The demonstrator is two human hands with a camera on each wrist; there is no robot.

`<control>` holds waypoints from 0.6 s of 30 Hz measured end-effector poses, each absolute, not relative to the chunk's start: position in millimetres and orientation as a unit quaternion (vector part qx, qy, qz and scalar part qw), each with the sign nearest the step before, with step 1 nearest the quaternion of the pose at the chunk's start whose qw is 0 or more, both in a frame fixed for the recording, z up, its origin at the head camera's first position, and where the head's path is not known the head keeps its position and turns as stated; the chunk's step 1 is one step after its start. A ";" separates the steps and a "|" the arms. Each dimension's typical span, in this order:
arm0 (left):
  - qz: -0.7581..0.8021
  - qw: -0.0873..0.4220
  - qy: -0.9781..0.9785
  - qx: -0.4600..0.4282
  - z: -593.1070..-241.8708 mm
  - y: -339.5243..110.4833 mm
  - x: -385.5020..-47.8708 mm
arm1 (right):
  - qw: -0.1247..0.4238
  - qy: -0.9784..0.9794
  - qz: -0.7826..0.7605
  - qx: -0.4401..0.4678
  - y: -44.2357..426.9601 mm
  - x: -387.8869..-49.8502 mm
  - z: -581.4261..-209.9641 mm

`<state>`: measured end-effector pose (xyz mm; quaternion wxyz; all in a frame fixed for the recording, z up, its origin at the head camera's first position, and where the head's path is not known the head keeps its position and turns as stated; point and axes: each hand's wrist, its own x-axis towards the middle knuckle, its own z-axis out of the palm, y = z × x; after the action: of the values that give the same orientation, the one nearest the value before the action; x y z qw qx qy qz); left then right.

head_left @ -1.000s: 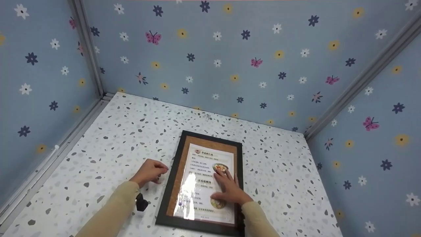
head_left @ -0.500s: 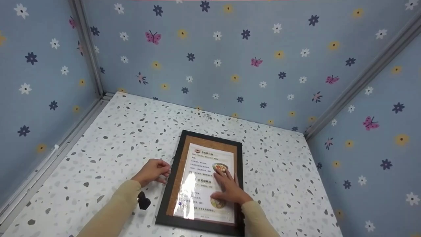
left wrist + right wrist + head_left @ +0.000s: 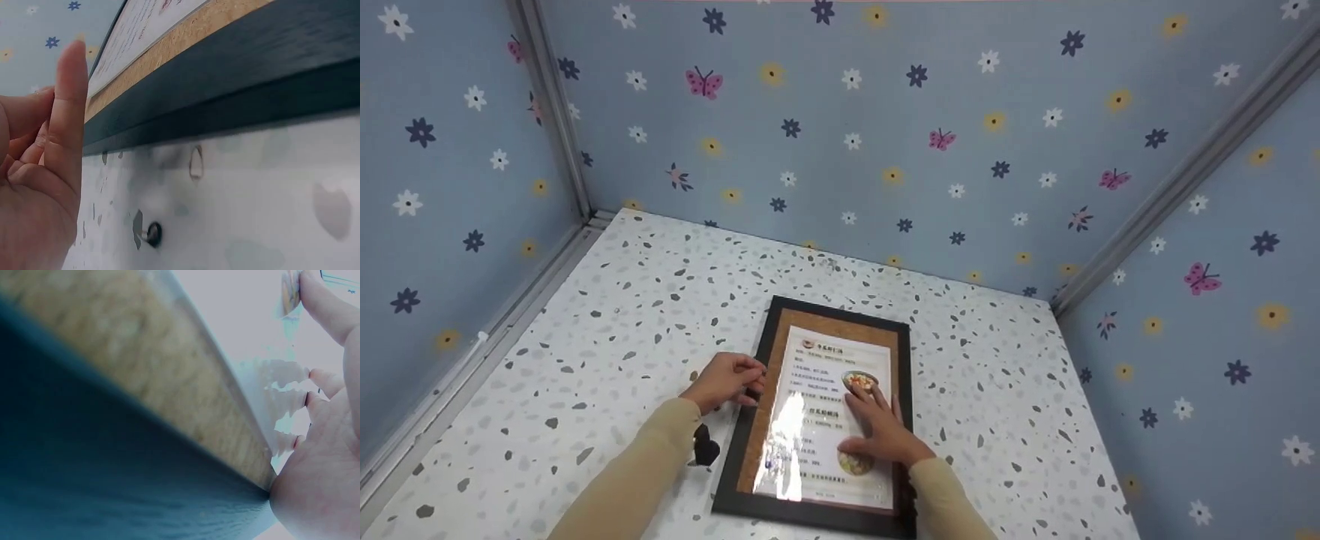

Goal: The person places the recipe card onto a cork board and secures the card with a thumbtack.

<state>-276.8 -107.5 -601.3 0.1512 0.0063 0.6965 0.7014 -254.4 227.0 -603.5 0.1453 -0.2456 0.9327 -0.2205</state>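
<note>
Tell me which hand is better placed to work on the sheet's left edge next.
Likely the left hand: it is at the left side of the black frame, nearer that edge, while the right hand lies spread over the sheet's right side, seemingly steadying it.

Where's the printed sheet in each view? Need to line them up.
Head: printed sheet below centre, partly covered by the right hand.
Left wrist: printed sheet at top, left of centre, cut off by the top edge.
Right wrist: printed sheet upper right of centre, washed out.
Shared landmark: brown board strip between sheet and black frame.
</note>
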 end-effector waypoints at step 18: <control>0.621 0.104 0.776 -0.024 -597.2 -70.3 -335.6 | 0.151 0.928 -0.238 -0.244 228.6 -257.6 -607.7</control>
<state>-335.6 -70.3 -597.2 0.1040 -0.0236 0.7763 0.6213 -257.6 228.6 -607.7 0.1509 -0.2442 0.9280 -0.2375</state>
